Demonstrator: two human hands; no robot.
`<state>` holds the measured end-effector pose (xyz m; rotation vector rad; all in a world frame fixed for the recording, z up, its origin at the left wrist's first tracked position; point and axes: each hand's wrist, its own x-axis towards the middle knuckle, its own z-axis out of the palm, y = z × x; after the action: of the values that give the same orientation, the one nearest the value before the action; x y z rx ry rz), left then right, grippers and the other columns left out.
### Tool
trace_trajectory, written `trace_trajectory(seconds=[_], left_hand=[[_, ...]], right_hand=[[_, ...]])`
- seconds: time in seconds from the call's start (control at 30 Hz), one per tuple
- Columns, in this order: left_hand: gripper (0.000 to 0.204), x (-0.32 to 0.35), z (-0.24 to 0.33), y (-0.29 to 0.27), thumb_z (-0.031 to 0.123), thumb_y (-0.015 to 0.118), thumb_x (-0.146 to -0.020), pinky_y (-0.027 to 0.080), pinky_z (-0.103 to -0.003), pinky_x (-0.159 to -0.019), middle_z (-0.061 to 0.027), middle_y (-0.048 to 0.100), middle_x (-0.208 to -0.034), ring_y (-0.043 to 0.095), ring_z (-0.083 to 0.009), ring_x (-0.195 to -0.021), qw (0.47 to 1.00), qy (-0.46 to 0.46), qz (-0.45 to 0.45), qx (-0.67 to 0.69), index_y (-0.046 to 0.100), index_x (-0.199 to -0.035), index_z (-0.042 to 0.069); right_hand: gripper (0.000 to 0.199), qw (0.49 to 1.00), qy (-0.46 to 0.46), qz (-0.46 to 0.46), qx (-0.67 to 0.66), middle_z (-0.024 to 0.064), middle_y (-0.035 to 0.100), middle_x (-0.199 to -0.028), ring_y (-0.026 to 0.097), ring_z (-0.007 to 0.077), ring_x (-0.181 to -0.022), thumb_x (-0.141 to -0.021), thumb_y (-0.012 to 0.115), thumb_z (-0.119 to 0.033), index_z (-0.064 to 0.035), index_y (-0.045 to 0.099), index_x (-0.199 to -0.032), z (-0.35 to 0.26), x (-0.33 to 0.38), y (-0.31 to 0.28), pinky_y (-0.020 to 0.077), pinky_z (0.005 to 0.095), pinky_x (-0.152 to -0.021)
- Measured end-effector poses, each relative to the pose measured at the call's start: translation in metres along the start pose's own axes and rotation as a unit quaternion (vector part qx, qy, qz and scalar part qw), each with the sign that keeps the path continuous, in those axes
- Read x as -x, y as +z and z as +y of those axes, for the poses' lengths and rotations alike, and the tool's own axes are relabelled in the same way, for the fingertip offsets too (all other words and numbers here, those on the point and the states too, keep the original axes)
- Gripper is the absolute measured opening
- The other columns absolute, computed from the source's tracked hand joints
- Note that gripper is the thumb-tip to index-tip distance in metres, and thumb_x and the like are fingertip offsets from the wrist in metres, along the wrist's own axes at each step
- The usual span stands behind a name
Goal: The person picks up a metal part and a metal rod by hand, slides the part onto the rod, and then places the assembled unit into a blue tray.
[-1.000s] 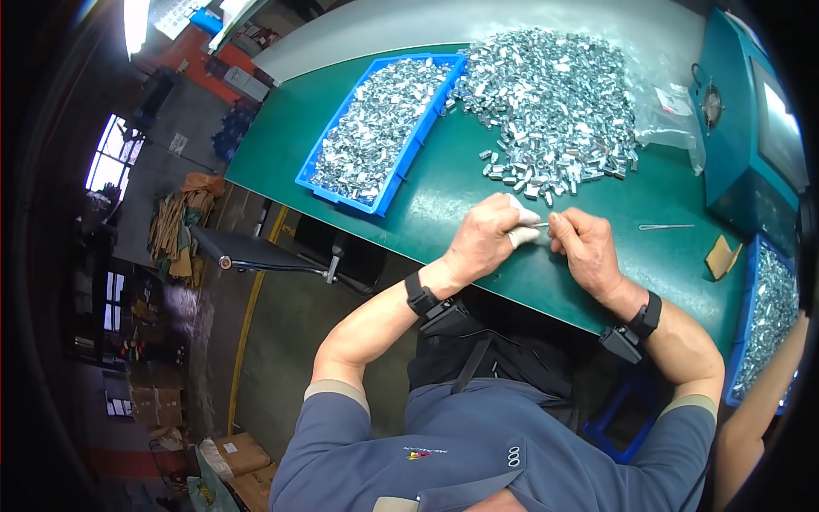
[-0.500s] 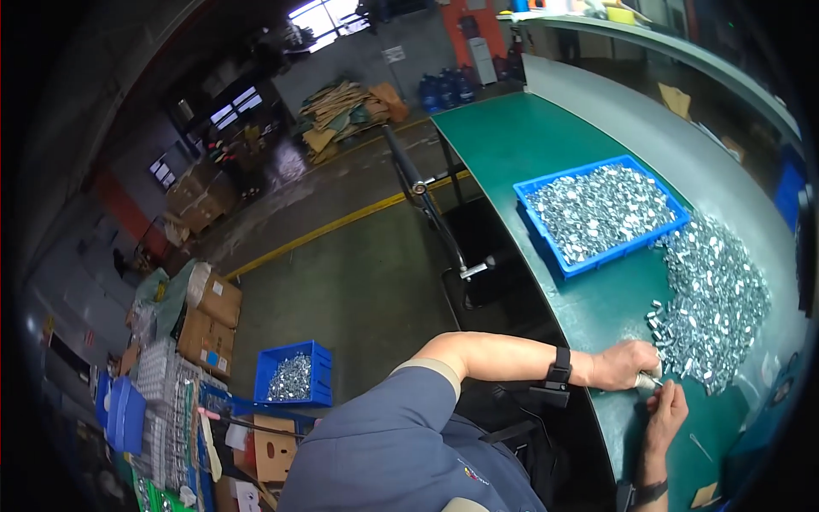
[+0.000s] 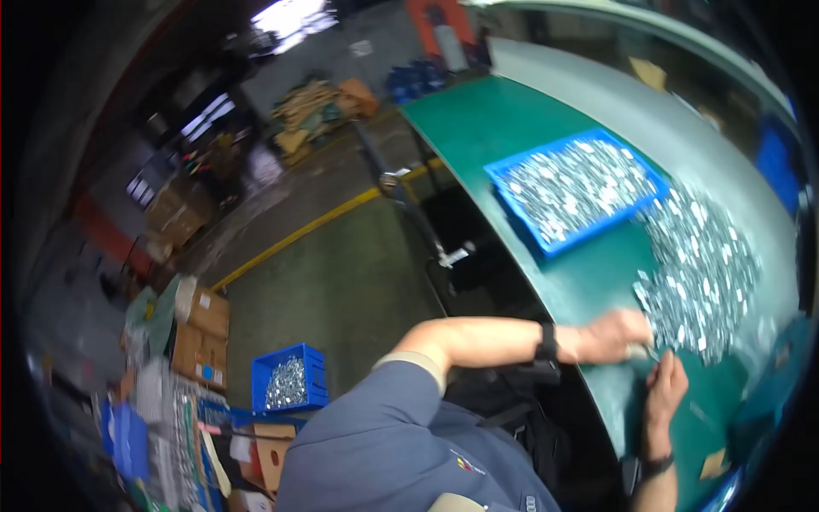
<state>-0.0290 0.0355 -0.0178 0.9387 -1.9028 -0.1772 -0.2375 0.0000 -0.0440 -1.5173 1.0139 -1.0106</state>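
My left hand (image 3: 618, 335) is closed over the green tabletop (image 3: 589, 282), with something whitish at its fingertips. Just below it, my right hand (image 3: 668, 388) pinches thumb and fingers together. The hands nearly meet, and a small thin piece seems to lie between them, too blurred to name. Right beside the hands spreads a loose pile of small shiny metal parts (image 3: 701, 273). Farther up the table stands a shallow blue tray (image 3: 546, 250), filled with more of these metal parts (image 3: 580, 188).
A pale panel (image 3: 597, 85) borders the table's far side. A small tan scrap (image 3: 715, 463) lies near my right wrist. On the floor to the left is a blue bin (image 3: 316, 375) of metal parts, near cardboard boxes (image 3: 200, 350). A dark metal bar (image 3: 401, 192) stands beside the table.
The whole view has shifted and blurred, so the table and tray appear farther up and left. My hands stay close together beside the pile.
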Motion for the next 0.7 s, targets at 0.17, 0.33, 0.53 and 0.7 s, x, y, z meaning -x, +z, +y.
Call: trace_trajectory(seconds=[0.17,0.33,0.53,0.7], left_hand=[[0.019,-0.001,0.003,-0.031,0.009,0.078,-0.078,0.053,-0.038,-0.072,-0.0092,0.065,-0.083,0.063,-0.0292,-0.080,0.997,-0.052,-0.028,-0.044,0.070,-0.095,0.007],[0.019,-0.009,0.000,-0.014,0.009,0.079,-0.079,0.051,-0.037,-0.070,-0.0087,0.065,-0.082,0.063,-0.0273,-0.079,0.996,-0.071,-0.049,-0.019,0.069,-0.096,0.006],[0.017,0.000,0.002,-0.013,0.012,0.079,-0.079,0.051,-0.039,-0.070,-0.0088,0.064,-0.080,0.063,-0.0291,-0.077,0.997,-0.077,-0.028,0.012,0.071,-0.093,0.007],[0.016,0.001,-0.003,0.011,0.014,0.077,-0.078,0.050,-0.042,-0.072,-0.0103,0.061,-0.079,0.060,-0.0315,-0.081,0.999,-0.042,0.007,0.021,0.067,-0.088,0.006]], right_hand=[[0.027,0.999,0.002,-0.044,-0.012,0.0000,0.058,-0.066,0.050,0.0072,-0.060,-0.100,0.061,-0.022,-0.0021,0.063,-0.082,-0.015,-0.005,0.011,0.0395,0.0242,-0.055],[0.019,0.999,0.006,-0.030,-0.043,-0.0002,0.061,-0.072,0.052,0.0067,-0.064,-0.099,0.063,-0.018,-0.0024,0.063,-0.088,-0.013,-0.004,0.002,0.0417,0.0227,-0.059],[0.017,0.999,-0.021,-0.039,0.016,0.0001,0.060,-0.071,0.052,0.0074,-0.065,-0.097,0.063,-0.015,-0.0010,0.064,-0.087,-0.013,-0.004,0.012,0.0416,0.0236,-0.059],[0.024,0.999,-0.013,-0.031,0.043,-0.0010,0.057,-0.067,0.049,0.0063,-0.060,-0.100,0.060,-0.017,-0.0009,0.062,-0.082,-0.004,0.000,-0.002,0.0383,0.0234,-0.053]])
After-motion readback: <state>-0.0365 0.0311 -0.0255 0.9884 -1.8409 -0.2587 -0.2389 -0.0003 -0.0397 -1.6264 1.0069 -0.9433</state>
